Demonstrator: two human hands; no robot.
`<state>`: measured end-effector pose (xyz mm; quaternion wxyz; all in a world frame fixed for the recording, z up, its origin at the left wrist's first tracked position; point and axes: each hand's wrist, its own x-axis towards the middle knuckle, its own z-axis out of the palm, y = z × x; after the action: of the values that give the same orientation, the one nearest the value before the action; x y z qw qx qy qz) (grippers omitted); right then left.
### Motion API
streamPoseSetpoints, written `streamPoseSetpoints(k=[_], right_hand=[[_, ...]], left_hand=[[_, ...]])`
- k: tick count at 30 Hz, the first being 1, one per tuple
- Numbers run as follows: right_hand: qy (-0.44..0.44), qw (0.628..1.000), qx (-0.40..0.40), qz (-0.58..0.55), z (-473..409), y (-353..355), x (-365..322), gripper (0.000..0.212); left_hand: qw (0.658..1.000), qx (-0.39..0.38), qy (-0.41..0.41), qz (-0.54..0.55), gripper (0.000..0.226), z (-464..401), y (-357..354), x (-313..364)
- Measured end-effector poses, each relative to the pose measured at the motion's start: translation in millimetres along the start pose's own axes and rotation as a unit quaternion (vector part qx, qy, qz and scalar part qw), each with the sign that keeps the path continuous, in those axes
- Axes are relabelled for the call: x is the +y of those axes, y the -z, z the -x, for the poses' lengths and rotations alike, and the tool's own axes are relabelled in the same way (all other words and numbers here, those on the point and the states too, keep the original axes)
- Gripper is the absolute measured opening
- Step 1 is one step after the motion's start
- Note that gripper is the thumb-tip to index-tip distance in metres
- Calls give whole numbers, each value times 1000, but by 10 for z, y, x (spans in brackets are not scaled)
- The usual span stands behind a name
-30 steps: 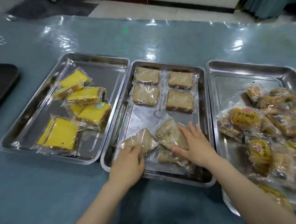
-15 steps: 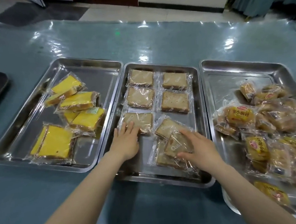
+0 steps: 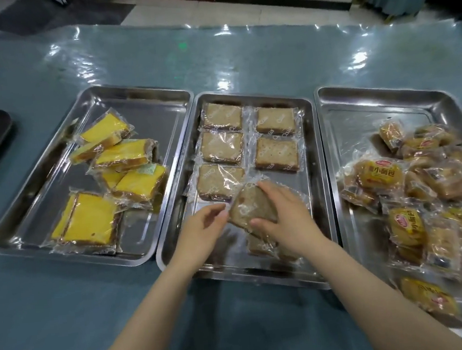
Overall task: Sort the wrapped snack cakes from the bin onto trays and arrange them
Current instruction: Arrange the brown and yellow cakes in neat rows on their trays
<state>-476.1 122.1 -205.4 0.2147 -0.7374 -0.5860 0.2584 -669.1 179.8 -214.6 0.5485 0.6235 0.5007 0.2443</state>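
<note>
**Sixth brown cake lifted, on its way to the open slot**

Since half a second ago our left hand (image 3: pixel 201 228) has let go of the third cake in the left column, now lying flat, and come back toward us, while our right hand (image 3: pixel 282 218) has picked a brown cake (image 3: pixel 251 205) off the loose heap and raised it, tilted, over the middle tray (image 3: pixel 315 166).

That cake sits above the tray's near half, just short of the bare spot in the right column. Five brown cakes (image 3: pixel 221 147) already lie in two columns toward the far edge; one or two more (image 3: pixel 259 245) rest under our right wrist by the near rim.

What could go wrong, as we judge it: the clear wrapper is slick, and held by its edges the cake may slip or land crooked across its neighbour's seal. Our right forearm hangs low over the leftover cakes and could drag them against the rim. A careless slide could also nudge the laid rows out of line.

Our right fingers curl over the cake's far edge, thumb at its near corner, gripping it. Our left fingers are loosely bent, tips at the cake's left corner; whether they pinch the wrapper we cannot tell.

Outward, the yellow cakes (image 3: pixel 127 168) lie jumbled in the left tray (image 3: pixel 143 98), and the small buns (image 3: pixel 422 184) are heaped in the right tray (image 3: pixel 358 106) toward the worktop's (image 3: pixel 241 55) right edge.
</note>
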Motion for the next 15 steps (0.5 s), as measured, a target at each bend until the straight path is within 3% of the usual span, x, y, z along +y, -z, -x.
streamPoseSetpoints(k=[2,4,9,12,15], right_hand=[[16,1000,-23,6,-48,-118,-120,88],[23,998,-51,-10,-87,-204,-190,92],[47,996,-55,50,-62,-339,-152,84],[-1,997,6,73,-32,-354,-23,58],[-59,994,53,81,-5,-295,119,37]], left_hand=[[993,-1,46,104,9,115,-20,-2],[980,51,85,173,12,175,24,-36],[962,139,128,196,17,262,261,-240],[975,151,120,113,30,330,357,-318],[980,159,31,-117,47,373,353,-309]])
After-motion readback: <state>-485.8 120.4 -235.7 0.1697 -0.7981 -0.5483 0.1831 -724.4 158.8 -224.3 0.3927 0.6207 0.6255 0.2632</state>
